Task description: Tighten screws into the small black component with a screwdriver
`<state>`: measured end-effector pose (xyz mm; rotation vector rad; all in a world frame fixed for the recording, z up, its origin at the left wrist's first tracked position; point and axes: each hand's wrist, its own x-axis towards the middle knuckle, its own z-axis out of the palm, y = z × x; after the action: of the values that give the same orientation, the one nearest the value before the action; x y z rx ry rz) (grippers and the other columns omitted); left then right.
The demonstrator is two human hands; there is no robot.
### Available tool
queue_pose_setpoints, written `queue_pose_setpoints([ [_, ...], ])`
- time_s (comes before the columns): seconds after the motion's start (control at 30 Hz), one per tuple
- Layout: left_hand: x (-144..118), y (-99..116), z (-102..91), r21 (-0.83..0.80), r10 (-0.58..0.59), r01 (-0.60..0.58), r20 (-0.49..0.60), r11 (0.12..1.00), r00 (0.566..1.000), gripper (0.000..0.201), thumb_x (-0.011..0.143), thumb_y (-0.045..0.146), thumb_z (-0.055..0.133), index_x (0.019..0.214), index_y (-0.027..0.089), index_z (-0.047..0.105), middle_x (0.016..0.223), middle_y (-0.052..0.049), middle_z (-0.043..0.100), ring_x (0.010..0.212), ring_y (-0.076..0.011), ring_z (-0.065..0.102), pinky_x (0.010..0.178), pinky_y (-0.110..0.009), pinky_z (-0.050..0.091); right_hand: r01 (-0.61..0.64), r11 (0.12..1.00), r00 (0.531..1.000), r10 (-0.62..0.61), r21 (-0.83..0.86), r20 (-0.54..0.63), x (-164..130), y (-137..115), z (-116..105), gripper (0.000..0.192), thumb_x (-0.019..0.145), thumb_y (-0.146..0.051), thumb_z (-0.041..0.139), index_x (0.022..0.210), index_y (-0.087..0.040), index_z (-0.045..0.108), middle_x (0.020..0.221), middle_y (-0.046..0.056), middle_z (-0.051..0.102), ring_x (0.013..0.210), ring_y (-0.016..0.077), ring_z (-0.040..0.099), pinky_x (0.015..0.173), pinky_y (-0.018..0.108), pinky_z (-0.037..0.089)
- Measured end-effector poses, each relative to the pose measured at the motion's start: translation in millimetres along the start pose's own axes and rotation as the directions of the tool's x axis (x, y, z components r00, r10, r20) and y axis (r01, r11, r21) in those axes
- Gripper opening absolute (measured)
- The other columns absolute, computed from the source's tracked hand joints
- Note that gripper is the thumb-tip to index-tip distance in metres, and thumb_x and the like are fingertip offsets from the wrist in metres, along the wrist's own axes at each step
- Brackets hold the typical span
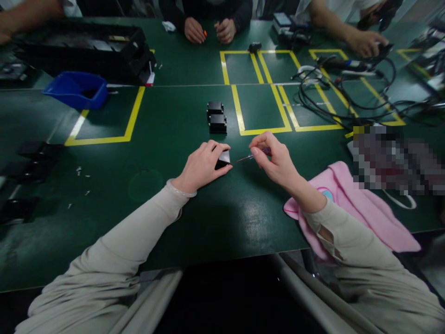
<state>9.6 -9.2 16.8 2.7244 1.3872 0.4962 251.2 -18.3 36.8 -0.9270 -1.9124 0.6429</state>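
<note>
My left hand (205, 166) is closed around a small black box-shaped part (223, 159), pressing it to the green tabletop. Much of that part is hidden under the fingers. From the right, my right hand (273, 157) grips a screwdriver (267, 151) by its dark handle. Its thin shaft lies nearly level, with the tip at the right side of the black part. Just beyond my left hand, two similar black parts (217, 117) sit one behind the other.
Loose screws (79, 171) lie at left near more black parts (33, 160). A blue scoop-shaped bin (78, 89) stands by a long black tray (135, 58). Right are a pink cloth (365, 208) and tangled cables (347, 93). Co-workers' hands (225, 30) rest across the table.
</note>
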Motion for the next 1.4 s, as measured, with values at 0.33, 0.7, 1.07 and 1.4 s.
queue_pose_setpoints([
  [0.33, 0.4, -0.6, 0.6, -0.009, -0.007, 0.007, 0.005, 1.0, 1.0, 0.046, 0.097, 0.042, 0.066, 0.136, 0.022, 0.053, 0.125, -0.011, 0.063, 0.112, -0.0286, 0.061, 0.088, -0.039, 0.054, 0.064, 0.998, 0.998, -0.064, -0.02, 0.005, 0.9, -1.0, -1.1, 0.008, 0.102, -0.029, 0.055, 0.098, -0.022, 0.055, 0.08, -0.002, 0.062, 0.061, 0.0101, 0.057, 0.06, 0.026, 0.043],
  [0.7, 0.8, -0.7, 0.1, -0.004, -0.006, 0.006, 0.006, 1.0, 1.0, 0.047, 0.096, 0.042, 0.066, 0.136, 0.021, 0.054, 0.126, -0.011, 0.063, 0.113, -0.0288, 0.061, 0.09, -0.04, 0.054, 0.037, 0.999, 0.999, -0.037, -0.014, 0.023, 0.6, -1.6, -1.8, 0.013, 0.104, -0.036, 0.054, 0.102, -0.023, 0.054, 0.08, -0.003, 0.061, 0.061, 0.0111, 0.057, 0.062, 0.027, 0.043],
  [1.07, 1.2, 0.4, -0.8, -0.003, -0.007, 0.007, 0.011, 1.0, 1.0, 0.046, 0.097, 0.043, 0.065, 0.136, 0.02, 0.054, 0.127, -0.012, 0.063, 0.114, -0.0293, 0.062, 0.09, -0.041, 0.055, -0.032, 0.999, 0.999, 0.032, 0.019, -0.024, 0.3, 1.2, 0.6, 0.016, 0.104, -0.039, 0.056, 0.105, -0.023, 0.053, 0.083, -0.001, 0.06, 0.063, 0.0122, 0.058, 0.059, 0.028, 0.043],
  [1.4, 0.4, -0.6, -1.1, -0.017, -0.008, 0.008, 0.016, 1.0, 1.0, 0.046, 0.097, 0.043, 0.065, 0.136, 0.022, 0.053, 0.127, -0.011, 0.063, 0.113, -0.0291, 0.061, 0.09, -0.04, 0.054, -0.014, 1.0, 1.0, 0.014, -0.007, -0.022, 0.6, 1.8, 0.4, 0.018, 0.104, -0.041, 0.054, 0.1, -0.024, 0.053, 0.076, -0.003, 0.058, 0.059, 0.0116, 0.055, 0.059, 0.027, 0.042],
])
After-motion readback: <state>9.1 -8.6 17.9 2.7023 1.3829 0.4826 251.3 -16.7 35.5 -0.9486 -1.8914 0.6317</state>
